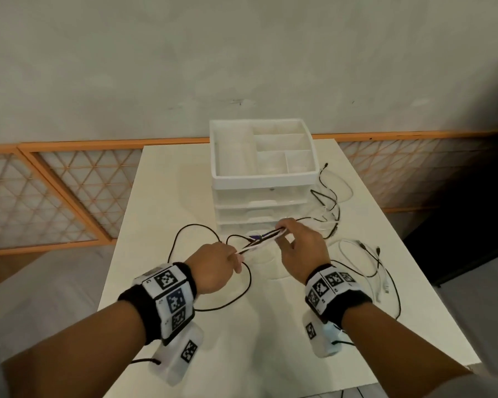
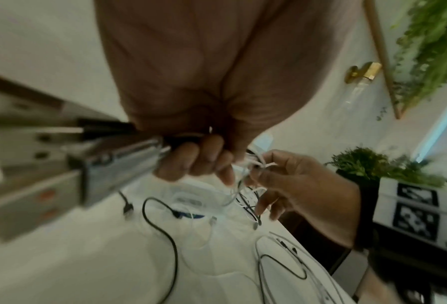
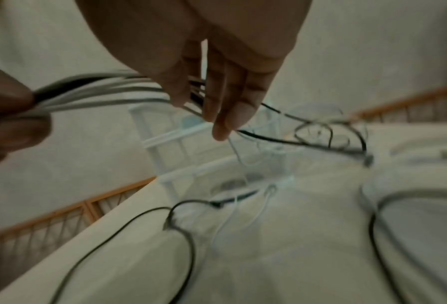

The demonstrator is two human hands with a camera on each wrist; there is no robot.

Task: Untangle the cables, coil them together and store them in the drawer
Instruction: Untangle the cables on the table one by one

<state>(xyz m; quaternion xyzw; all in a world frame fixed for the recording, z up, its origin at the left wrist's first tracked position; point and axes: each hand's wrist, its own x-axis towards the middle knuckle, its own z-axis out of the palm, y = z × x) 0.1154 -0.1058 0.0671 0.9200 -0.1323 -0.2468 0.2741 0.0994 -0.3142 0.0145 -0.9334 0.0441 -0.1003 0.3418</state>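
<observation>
A bundle of black and white cables (image 1: 260, 240) stretches taut between my two hands above the table. My left hand (image 1: 236, 261) grips its near end in a fist, and the fingers (image 2: 199, 160) curl round the strands, with blurred plug ends sticking out. My right hand (image 1: 282, 235) pinches the far end between the thumb and fingers (image 3: 225, 111). The cable bundle (image 3: 100, 90) runs from there to the left hand (image 3: 7, 115). Loose ends trail down onto the table. The white drawer unit (image 1: 263, 193) stands just behind the hands.
Loose black cable loops (image 1: 184, 234) lie at the left, and a black tangle (image 1: 328, 202) lies right of the drawer unit. White cables (image 1: 365, 254) lie at the right near the table edge (image 1: 431, 282). The unit's top is a divided open tray (image 1: 270, 156).
</observation>
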